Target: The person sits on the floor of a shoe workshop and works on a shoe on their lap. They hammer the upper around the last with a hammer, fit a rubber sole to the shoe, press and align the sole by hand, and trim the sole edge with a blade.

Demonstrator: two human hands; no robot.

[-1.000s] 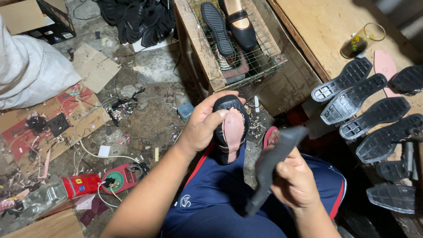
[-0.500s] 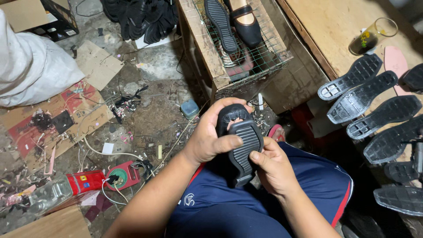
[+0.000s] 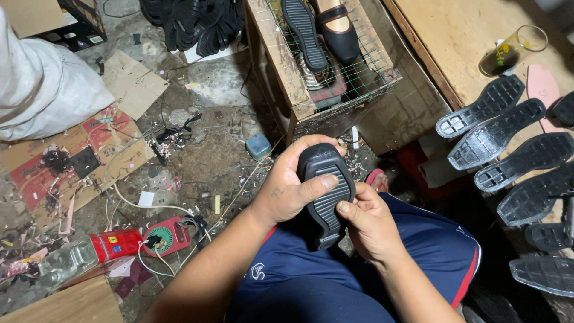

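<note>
Black rubber sole (image 3: 326,191) sits tread-up over the person's lap at centre frame, held on a shoe between both hands. Floor (image 3: 209,149) is dirty concrete, littered with scraps, flattened cardboard (image 3: 78,149) at left, loose white cord, a red round tool (image 3: 167,236) and a red-capped bottle (image 3: 89,254) near left. White sack (image 3: 42,84) far left. Wooden crate with wire mesh (image 3: 359,75) far centre holds a black shoe (image 3: 338,30) and another sole. Wooden bench (image 3: 460,36) far right carries a glass (image 3: 514,51) and a row of black soles (image 3: 514,152) running down the right edge, plus a pink insole (image 3: 544,87). Pile of black soles (image 3: 191,24) on the floor far centre. Left hand (image 3: 287,188) wraps the toe end from the left, fingers curled over the top, thumb (image 3: 317,185) pressed flat across the tread. Right hand (image 3: 371,224) grips the lower part from the right, fingers folded behind, thumb (image 3: 347,209) pinching the sole's edge. Both forearms come up from the near edge, above blue shorts (image 3: 335,281) with red trim.
</note>
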